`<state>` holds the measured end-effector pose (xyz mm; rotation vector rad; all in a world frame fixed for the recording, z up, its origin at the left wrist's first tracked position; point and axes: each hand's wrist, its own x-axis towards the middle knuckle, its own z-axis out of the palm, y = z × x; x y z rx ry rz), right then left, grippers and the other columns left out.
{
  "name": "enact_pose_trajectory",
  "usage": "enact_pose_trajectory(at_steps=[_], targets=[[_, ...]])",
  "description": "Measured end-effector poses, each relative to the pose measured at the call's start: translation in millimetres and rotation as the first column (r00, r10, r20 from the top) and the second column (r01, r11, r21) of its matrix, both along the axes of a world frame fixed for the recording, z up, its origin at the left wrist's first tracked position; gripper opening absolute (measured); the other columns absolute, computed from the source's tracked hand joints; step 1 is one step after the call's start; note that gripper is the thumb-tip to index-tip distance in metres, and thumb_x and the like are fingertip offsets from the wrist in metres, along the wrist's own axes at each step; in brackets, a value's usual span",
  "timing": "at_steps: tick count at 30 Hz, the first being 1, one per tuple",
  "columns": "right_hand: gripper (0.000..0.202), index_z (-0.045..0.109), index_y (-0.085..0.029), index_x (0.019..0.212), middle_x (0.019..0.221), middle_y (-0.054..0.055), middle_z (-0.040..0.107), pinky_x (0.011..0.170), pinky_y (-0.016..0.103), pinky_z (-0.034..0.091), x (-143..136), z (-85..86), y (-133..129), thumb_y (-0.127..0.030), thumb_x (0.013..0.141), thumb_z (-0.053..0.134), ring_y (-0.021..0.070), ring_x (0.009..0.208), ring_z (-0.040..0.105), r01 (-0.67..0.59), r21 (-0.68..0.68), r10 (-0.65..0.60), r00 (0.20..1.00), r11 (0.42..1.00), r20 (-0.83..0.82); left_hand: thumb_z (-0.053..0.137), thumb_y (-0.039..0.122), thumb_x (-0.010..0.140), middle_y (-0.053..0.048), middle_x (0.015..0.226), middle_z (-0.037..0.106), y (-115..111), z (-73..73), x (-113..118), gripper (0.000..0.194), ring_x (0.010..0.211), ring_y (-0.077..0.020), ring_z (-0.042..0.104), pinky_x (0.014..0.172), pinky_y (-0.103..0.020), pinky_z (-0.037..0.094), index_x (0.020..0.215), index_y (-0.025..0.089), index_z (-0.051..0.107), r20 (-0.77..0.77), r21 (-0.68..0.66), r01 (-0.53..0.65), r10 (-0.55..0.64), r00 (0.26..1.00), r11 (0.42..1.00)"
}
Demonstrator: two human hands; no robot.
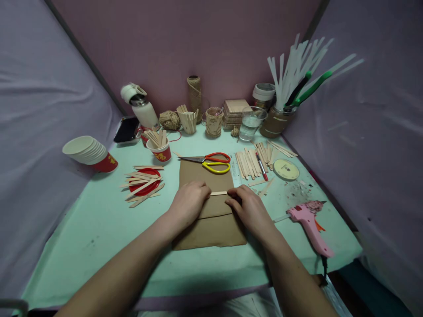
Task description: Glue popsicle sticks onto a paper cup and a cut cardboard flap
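A short wooden stick (218, 193) lies crosswise between my hands, above the brown cardboard (211, 233). My left hand (191, 200) has its fingers closed on the stick's left end. At the right end, my right hand (246, 204) pinches the stick between thumb and fingers. Scissors (214, 162) with one red and one yellow handle rest on the cardboard's far part, blades pointing left. A crease or edge runs across the cardboard just below my hands.
Sticks on a red lid (144, 182) and stacked paper cups (92, 154) stand left. Right are loose sticks (247, 164), a red marker (261, 166), a round yellowish disc (286, 169) and a pink glue gun (310, 226). Behind stands a water cup (250, 127).
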<state>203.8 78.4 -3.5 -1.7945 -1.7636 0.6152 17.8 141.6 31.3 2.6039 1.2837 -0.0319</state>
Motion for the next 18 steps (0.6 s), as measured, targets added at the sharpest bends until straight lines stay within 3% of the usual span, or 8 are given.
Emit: enact_pose_trajectory(at_steps=[6,10,15,18], targets=[[0.01,0.066,-0.018,0.095,0.092,0.006,0.064,0.083,0.034,0.046,0,-2.2,1,-0.02,0.087,0.06,0.022,0.092,0.06,0.004,0.01,-0.004,1.0,1.0,-0.019,0.05,0.021,0.091,-0.008,0.091,0.066,1,-1.4,0,0.021,0.09,-0.0249,0.06,0.075,-0.034,0.043,0.094,0.02,0.071,0.092,-0.042,0.003,0.001,0.996,0.999],[0.011,0.066,-0.019,0.095,0.093,0.006,0.064,0.083,0.035,0.046,2,-3.9,2,-0.02,0.085,0.06,0.0221,0.091,0.06,0.013,0.025,-0.011,0.998,1.0,-0.063,0.052,0.02,0.089,-0.009,0.103,0.066,5,4.3,-20,0.023,0.1,-0.0241,0.059,0.085,-0.033,0.045,0.106,0.02,0.068,0.202,-0.039,-0.015,0.023,0.979,0.999],[0.012,0.066,-0.02,0.094,0.095,0.007,0.064,0.085,0.036,0.046,2,-5.3,3,-0.019,0.086,0.057,0.0219,0.092,0.06,0.005,0.079,0.003,0.994,0.997,-0.105,0.058,0.018,0.083,-0.007,0.106,0.065,10,1.2,-64,0.028,0.1,-0.022,0.06,0.089,-0.032,0.046,0.109,0.02,0.067,0.272,-0.137,-0.154,0.186,0.944,0.979],[0.013,0.067,-0.021,0.092,0.096,0.007,0.065,0.085,0.036,0.046,1,-6.8,5,-0.021,0.086,0.056,0.022,0.092,0.061,0.003,0.108,0.01,0.993,0.994,-0.121,0.059,0.02,0.082,-0.006,0.102,0.068,5,-8.9,-72,0.024,0.097,-0.022,0.062,0.085,-0.032,0.047,0.102,0.021,0.07,0.32,-0.21,-0.212,0.272,0.908,0.954]])
